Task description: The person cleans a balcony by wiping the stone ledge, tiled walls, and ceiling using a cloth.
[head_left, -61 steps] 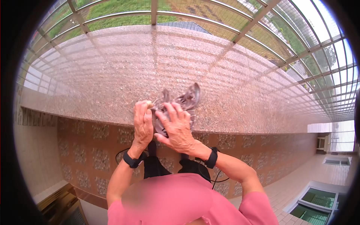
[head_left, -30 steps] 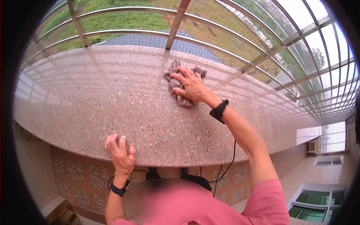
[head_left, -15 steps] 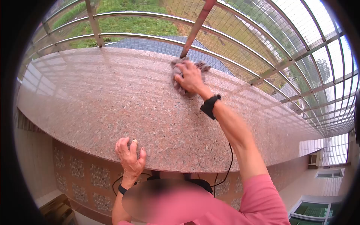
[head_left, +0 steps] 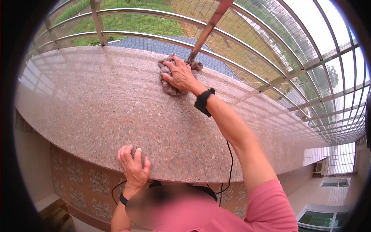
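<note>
A bunched grey-brown cloth lies on the far part of a speckled pinkish granite ledge. On top of it presses my right hand, fingers curled into the fabric, close to the foot of a railing post. The cloth spreads out on both sides of the hand. My left hand rests at the ledge's near edge, its fingers laid on the stone and the thumb apart. It holds nothing.
Metal railing bars with wire mesh run along the far edge, joined by a slanted rusty post. A thin black cable hangs by my right arm. Below the near edge is a wall with stone-patterned squares.
My right hand has slid left along the ledge with the cloth, away from the right side of the post's foot. My left hand stays at the near edge.
</note>
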Available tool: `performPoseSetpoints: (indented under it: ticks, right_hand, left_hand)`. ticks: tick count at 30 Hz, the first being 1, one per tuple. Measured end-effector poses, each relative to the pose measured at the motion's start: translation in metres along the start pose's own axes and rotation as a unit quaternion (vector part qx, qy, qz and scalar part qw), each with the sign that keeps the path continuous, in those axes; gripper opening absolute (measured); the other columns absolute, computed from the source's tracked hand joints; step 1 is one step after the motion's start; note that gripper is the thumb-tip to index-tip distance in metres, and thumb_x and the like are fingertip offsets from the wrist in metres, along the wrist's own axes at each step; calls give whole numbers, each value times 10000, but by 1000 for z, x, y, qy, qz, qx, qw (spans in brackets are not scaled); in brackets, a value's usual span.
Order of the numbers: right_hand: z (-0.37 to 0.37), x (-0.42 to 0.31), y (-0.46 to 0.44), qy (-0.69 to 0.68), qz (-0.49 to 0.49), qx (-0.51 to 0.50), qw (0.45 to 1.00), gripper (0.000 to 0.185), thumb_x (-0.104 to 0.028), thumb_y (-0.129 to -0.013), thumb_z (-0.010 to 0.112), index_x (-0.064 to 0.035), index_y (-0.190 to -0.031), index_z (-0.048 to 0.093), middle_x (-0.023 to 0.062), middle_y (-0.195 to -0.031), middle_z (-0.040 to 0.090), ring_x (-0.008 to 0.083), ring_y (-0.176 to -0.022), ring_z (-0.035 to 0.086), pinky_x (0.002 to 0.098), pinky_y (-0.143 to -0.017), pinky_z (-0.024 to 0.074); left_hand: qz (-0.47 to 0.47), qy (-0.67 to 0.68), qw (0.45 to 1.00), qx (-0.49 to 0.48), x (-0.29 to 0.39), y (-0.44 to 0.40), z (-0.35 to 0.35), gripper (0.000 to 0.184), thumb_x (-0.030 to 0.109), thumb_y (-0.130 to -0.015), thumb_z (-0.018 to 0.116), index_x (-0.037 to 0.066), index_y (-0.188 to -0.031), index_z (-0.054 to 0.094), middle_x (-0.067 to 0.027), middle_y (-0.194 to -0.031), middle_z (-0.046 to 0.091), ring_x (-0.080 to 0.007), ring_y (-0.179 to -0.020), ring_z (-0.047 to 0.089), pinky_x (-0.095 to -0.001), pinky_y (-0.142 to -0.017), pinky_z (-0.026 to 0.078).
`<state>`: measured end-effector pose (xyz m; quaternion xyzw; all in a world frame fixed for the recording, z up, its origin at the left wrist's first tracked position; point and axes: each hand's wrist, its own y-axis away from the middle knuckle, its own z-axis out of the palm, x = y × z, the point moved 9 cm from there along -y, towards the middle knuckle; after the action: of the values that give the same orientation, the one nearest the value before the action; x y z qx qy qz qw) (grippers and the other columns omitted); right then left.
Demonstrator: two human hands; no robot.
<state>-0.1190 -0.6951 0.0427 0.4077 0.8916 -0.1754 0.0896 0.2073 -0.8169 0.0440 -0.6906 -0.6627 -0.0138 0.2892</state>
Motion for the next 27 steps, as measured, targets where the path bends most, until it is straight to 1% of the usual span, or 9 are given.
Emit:
performPoseSetpoints:
  ticks: [2,5,10,13,14,18,19,21,27]
  right_hand:
    - [5,6,-16,5,7,30,1000,581,-500,-881,575,-158,-1347,520,195,-1417,401,408,-1308,365,598,-1007,316]
    - [3,11,-32,1,30,-8,1000,567,-508,-879,565,-175,-1338,536,181,-1425,402,395,-1310,367,597,-1011,309]
    - [9,27,-48,-19,16,-6,1000,573,-547,-853,569,-221,-1324,565,128,-1442,417,396,-1279,415,593,-1022,304]
    - [9,26,-46,-1,28,-10,1000,582,-579,-868,535,-236,-1339,548,119,-1470,397,389,-1329,387,596,-1046,305]
    - [8,24,-45,7,35,-12,999,626,-599,-860,531,-230,-1366,522,125,-1494,370,396,-1351,364,593,-1060,300]
    - [8,12,-21,25,38,-16,999,665,-600,-853,546,-234,-1404,477,145,-1514,329,398,-1390,305,583,-1077,278]
    - [7,8,-12,26,40,-17,999,665,-600,-853,546,-234,-1404,477,145,-1514,329,398,-1390,305,583,-1077,278]
    - [2,-4,4,20,20,-1,1000,675,-599,-826,566,-222,-1383,507,143,-1481,371,352,-1370,316,553,-1055,275]
    - [-4,-27,48,10,-3,-2,1000,656,-563,-805,607,-233,-1363,508,147,-1432,395,358,-1342,326,551,-1036,279]
  left_hand:
    - [3,-6,1000,3,0,0,0,390,165,-733,685,-12,-1058,562,-235,-1205,462,-443,-1171,433,-603,-1026,334]
    - [1,-12,1000,-6,0,0,0,396,173,-735,681,-16,-1062,561,-237,-1203,468,-447,-1166,435,-603,-1022,337]
    - [0,-1,1000,3,-2,-1,-1,393,162,-729,672,-6,-1069,568,-231,-1189,478,-444,-1151,450,-598,-1014,344]
    - [3,9,1000,11,-1,-2,-4,383,145,-723,661,2,-1068,575,-223,-1176,484,-436,-1140,462,-586,-1008,351]
    - [6,15,1000,19,-1,-3,-6,377,135,-720,655,5,-1066,580,-219,-1169,487,-431,-1135,468,-577,-1004,356]
    - [6,11,999,31,0,-2,-7,359,110,-714,648,0,-1051,588,-210,-1149,488,-418,-1128,475,-550,-998,362]
    - [7,13,999,30,0,-1,-6,359,110,-714,648,0,-1051,588,-210,-1149,488,-418,-1128,475,-550,-998,362]
    - [6,11,999,41,0,-1,-7,351,101,-718,646,0,-1049,589,-207,-1149,488,-412,-1129,476,-545,-1002,361]
    - [10,20,998,63,1,1,-9,333,95,-720,651,1,-1035,596,-194,-1140,497,-401,-1126,484,-539,-1004,363]
